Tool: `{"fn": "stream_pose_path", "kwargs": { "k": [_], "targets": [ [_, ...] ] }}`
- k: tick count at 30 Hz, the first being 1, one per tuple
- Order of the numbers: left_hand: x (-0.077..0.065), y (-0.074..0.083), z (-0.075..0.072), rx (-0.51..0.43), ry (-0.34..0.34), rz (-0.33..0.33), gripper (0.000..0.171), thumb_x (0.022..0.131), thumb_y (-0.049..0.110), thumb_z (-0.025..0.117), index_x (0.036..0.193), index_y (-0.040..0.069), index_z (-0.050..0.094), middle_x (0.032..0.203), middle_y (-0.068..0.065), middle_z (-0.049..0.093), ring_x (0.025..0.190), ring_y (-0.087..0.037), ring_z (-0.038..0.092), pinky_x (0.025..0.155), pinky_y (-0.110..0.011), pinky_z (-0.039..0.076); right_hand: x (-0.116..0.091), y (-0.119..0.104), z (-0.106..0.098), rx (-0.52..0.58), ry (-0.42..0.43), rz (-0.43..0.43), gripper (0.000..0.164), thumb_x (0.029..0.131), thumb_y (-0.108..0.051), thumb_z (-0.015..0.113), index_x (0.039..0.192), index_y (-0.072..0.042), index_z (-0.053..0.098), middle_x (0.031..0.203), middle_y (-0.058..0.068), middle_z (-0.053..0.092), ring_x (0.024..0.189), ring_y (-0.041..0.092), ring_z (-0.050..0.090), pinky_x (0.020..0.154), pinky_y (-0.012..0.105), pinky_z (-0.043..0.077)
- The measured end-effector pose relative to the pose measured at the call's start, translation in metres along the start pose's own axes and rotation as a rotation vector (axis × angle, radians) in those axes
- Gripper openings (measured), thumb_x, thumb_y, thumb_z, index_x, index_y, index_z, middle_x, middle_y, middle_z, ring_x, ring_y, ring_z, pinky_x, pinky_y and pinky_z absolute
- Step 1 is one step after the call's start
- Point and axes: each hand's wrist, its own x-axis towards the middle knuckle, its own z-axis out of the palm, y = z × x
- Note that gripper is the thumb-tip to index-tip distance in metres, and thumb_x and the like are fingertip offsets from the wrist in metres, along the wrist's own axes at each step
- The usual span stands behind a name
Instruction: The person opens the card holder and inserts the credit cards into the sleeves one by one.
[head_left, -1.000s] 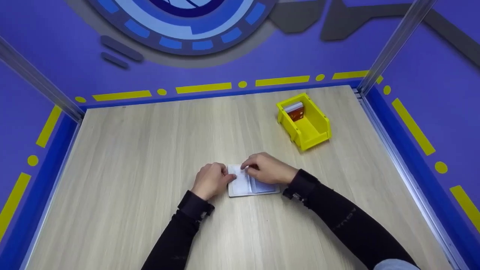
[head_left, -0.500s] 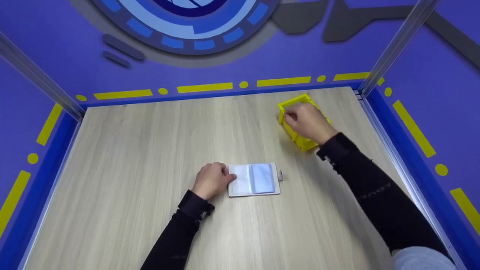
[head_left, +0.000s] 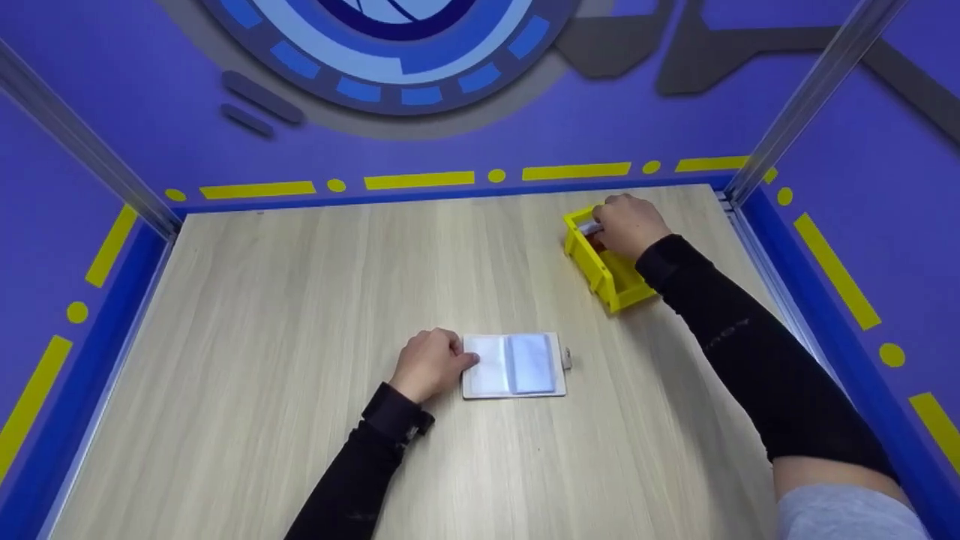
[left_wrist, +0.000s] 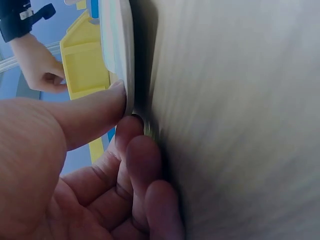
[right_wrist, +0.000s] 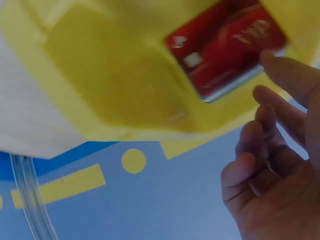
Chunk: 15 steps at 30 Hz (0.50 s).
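A card holder (head_left: 486, 366) lies unfolded on the table, clear sleeves showing and a small clasp at its right edge. My left hand (head_left: 431, 364) pinches its left edge, thumb on top and fingers below, as the left wrist view shows. At the yellow bin (head_left: 606, 279), my right hand (head_left: 631, 227) reaches over the far end. Inside stands a stack of cards, the front one a red VIP card (right_wrist: 227, 47). In the right wrist view the thumb tip overlaps the stack's edge, while the index finger stays a little apart from it.
The wooden table (head_left: 315, 300) ends at a purple back wall (head_left: 420, 150) with yellow markings. Metal posts (head_left: 817, 97) and side panels bound it left and right. The bin stands at the back right, beyond the card holder.
My right hand has left the card holder and moved to the bin at the back right, lowering toward its cards. The left hand keeps its pinch on the holder. The head view has shifted slightly.
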Motion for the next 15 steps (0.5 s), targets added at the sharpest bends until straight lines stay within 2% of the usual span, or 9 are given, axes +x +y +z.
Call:
{"fn": "stream_pose_path", "kwargs": {
  "k": [4,8,15],
  "targets": [
    [0.0,-0.001,0.0,-0.003,-0.001,0.0,0.037,0.096,0.036,0.085,0.071,0.019,0.063,0.068,0.008,0.054,0.066,-0.016,0.052,0.064,-0.032,0.039,0.008,0.0,0.01,-0.092,0.001,-0.029,0.039,0.108,-0.025,0.074,0.138,0.001,0.071,0.123,0.023,0.072,0.111,0.041,0.066,0.108,0.058,0.056],
    [0.001,-0.001,0.0,0.002,-0.003,0.002,0.039,0.096,0.036,0.085,0.069,0.019,0.063,0.067,0.008,0.053,0.066,-0.016,0.052,0.064,-0.032,0.039,0.012,0.0,0.017,-0.162,0.05,-0.057,0.04,0.109,-0.023,0.072,0.138,0.003,0.069,0.122,0.024,0.072,0.11,0.041,0.067,0.109,0.058,0.056],
    [0.001,0.0,-0.001,0.0,-0.003,0.006,0.039,0.096,0.036,0.085,0.069,0.019,0.062,0.068,0.007,0.054,0.066,-0.016,0.052,0.065,-0.032,0.039,0.009,0.004,0.026,-0.181,0.147,-0.082,0.033,0.11,-0.021,0.071,0.135,0.0,0.073,0.116,0.022,0.072,0.102,0.039,0.067,0.104,0.054,0.06]
  ]
}}
